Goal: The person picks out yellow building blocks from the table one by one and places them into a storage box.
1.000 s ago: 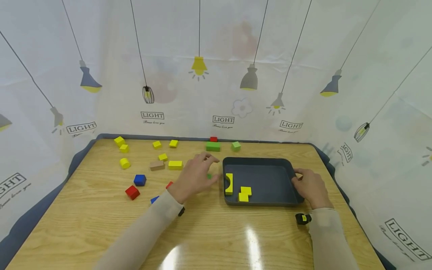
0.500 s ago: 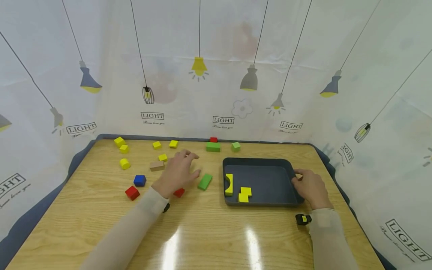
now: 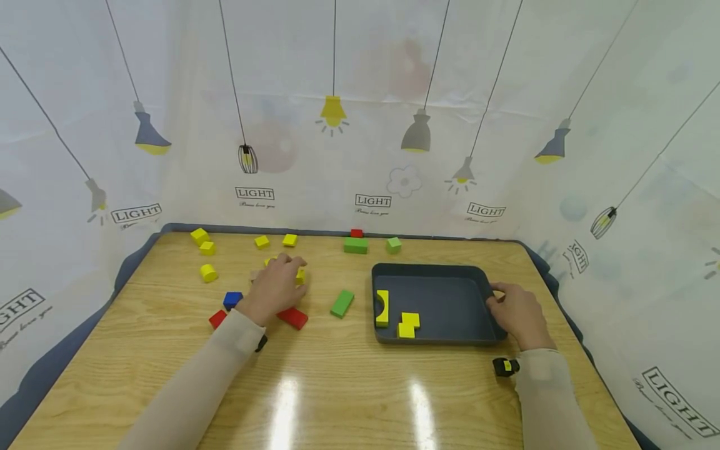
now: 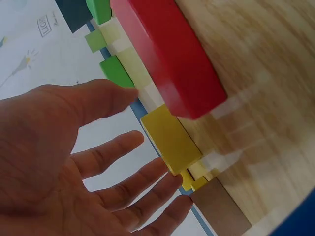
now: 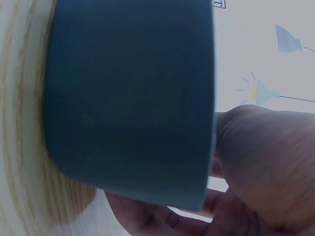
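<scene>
My left hand (image 3: pixel 274 289) hovers over the left part of the table, thumb and fingers spread with nothing between them. A yellow rectangular block (image 4: pixel 172 140) lies just beyond its fingertips in the left wrist view. Close by are a long red block (image 3: pixel 293 318) and a tan block (image 4: pixel 219 209), the tan one mostly covered by the hand in the head view. My right hand (image 3: pixel 520 314) grips the right rim of a dark grey tray (image 3: pixel 450 297), thumb at the rim and fingers around the outside. Inside the tray lie a yellow arch block (image 3: pixel 382 315) and small yellow blocks (image 3: pixel 406 330).
A green block (image 3: pixel 342 304) lies left of the tray. Behind stand a larger green block (image 3: pixel 355 245), a light green cube (image 3: pixel 394 245) and a red block (image 3: pixel 357 233). Several yellow blocks, a yellow cylinder (image 3: pixel 209 273), a blue cube (image 3: pixel 232 300) and a red cube (image 3: pixel 217 319) sit leftward.
My left hand has moved left, away from the tray, uncovering the green block and the long red block. It now overlaps the yellow and tan blocks. My right hand and the tray stay put.
</scene>
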Action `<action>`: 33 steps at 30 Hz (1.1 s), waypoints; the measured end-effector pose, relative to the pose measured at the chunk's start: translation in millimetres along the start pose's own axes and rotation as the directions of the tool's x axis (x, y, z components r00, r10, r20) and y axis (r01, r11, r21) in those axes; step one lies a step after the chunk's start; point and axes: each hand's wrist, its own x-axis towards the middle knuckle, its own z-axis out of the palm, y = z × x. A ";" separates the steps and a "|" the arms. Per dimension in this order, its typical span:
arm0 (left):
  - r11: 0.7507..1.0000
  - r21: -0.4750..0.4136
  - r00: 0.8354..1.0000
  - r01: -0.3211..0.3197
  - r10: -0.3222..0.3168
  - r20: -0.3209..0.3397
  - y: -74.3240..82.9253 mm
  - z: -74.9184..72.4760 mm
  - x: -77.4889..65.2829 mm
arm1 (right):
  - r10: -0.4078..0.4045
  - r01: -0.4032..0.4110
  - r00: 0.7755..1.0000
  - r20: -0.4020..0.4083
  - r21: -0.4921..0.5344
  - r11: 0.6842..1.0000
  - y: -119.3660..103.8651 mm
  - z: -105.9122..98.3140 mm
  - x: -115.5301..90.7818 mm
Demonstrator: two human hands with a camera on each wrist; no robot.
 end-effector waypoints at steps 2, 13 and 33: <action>1.000 -0.019 1.000 0.021 -0.021 0.018 -1.1 -0.3 0.3 | 0.002 -0.002 1.000 0.000 0.000 1.000 -0.1 -0.3 0.3; 0.995 -0.082 0.996 0.059 -0.053 0.075 -1.0 -5.5 3.9 | 0.001 -0.001 1.000 0.000 0.012 1.000 -2.3 -2.6 0.8; 0.986 -0.151 0.997 -0.073 0.068 -0.037 30.4 -5.0 0.5 | 0.017 -0.017 1.000 -0.002 0.011 1.000 -0.5 0.9 -1.5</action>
